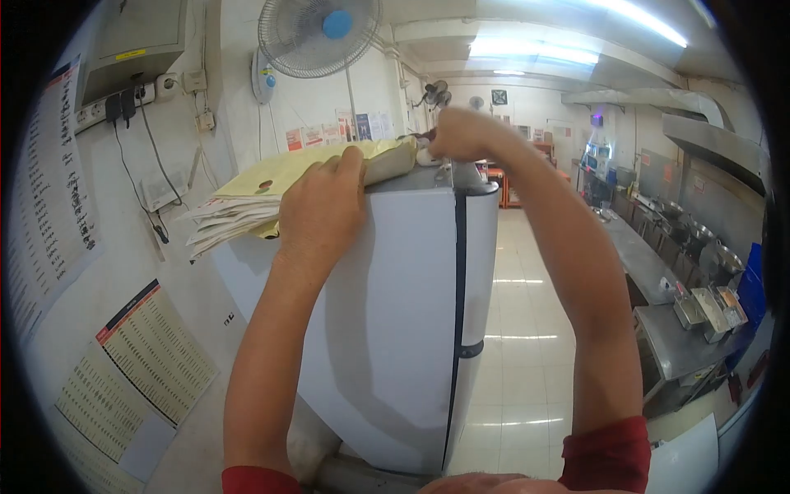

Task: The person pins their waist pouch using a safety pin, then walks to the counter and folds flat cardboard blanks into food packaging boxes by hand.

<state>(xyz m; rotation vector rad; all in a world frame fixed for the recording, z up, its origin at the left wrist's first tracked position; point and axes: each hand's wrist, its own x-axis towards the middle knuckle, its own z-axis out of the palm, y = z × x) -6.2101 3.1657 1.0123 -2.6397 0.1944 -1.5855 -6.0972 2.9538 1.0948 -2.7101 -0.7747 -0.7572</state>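
A yellow folder (271, 170) stuffed with white papers lies on top of a tall white refrigerator (383, 321). My left hand (325, 193) is closed on the folder's near edge, with its fingers bent over the top. Papers fan out of the folder's left end. At the far right end of the folder, my right hand (463, 136) is raised over the refrigerator's front corner with its fingers curled closed. Something small and dark shows at those fingertips, too small to name. Beside it on the refrigerator top is a white object (425, 158), partly hidden by the hand.
A wall fan (321, 33) hangs above the refrigerator. Power sockets (107, 111) with dangling cords and printed lists (156, 354) are on the left wall. A tiled aisle (514, 329) runs along the right, beside a steel counter (683, 337) with metal containers.
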